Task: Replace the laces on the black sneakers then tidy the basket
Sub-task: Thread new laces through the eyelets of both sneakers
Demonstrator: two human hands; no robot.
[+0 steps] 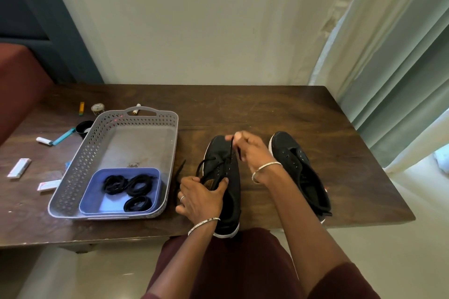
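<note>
The fingers (243, 136) of the right hand (251, 152) were pinched on a black lace (230, 150), holding it taut above the toe of the left sneaker (232, 192), from whose eyelets it rose. The fingers (192, 179) of the left hand (201, 198) were curled over that sneaker's tongue and opening, thumb to the right of the tongue label, gripping the shoe against the worktop (291, 109). A loose end of the lace trailed off the shoe's left side onto the wood. Each wrist carried a thin metal bangle, and the left hand wore a ring. The left sneaker stood with its heel at the near edge and its toe pointing far. The right sneaker (298, 165) stood near it on the right, beyond the right forearm, which hid part of it. To the left of the shoes sat the grey basket (73, 177), and in its near corner a blue tray (97, 193) held three coils of black spare laces (136, 184). Farther left, small things lay scattered on the worktop: a lint roller (56, 139), a black round cap (83, 127), a small clock (98, 107) and two white packets (19, 167). A pale curtain (401, 80) hung at the right.
</note>
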